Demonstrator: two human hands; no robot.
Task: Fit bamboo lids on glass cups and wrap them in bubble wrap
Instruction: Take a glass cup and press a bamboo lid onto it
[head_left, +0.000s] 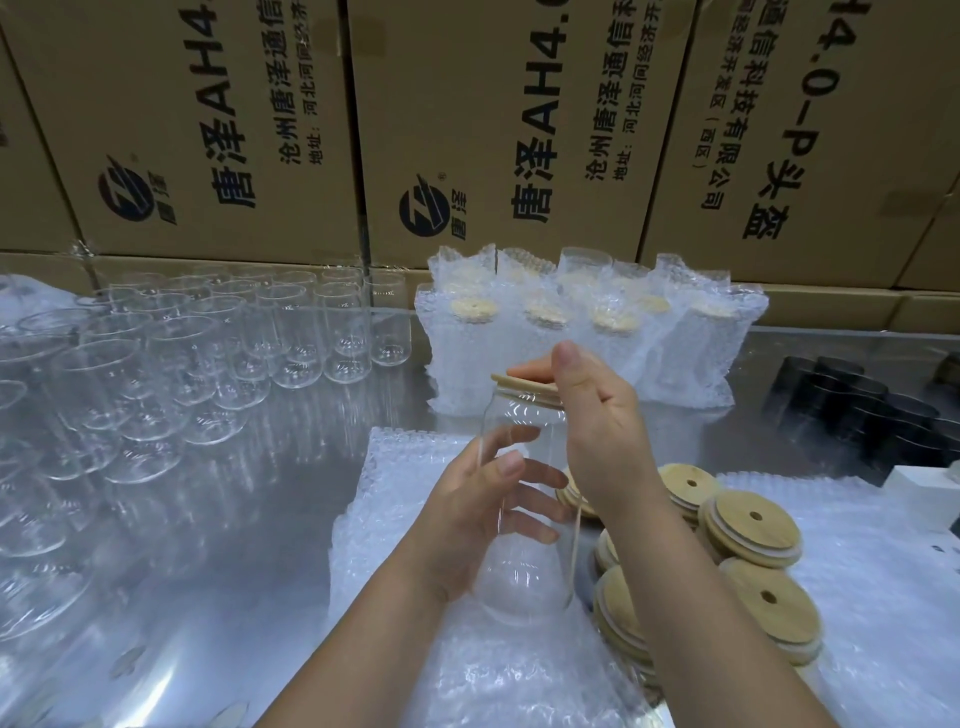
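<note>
Left hand wrapped around clear glass cup above bubble wrap on worktop, right hand grip pinching round bamboo lid onto its rim, fingers curled

Bare surface lies open in a lane between the empty glass cups on the left and the bubble wrap stack. Wrapped cups and cardboard boxes block the back; loose bamboo lids and black items crowd the right.
</note>
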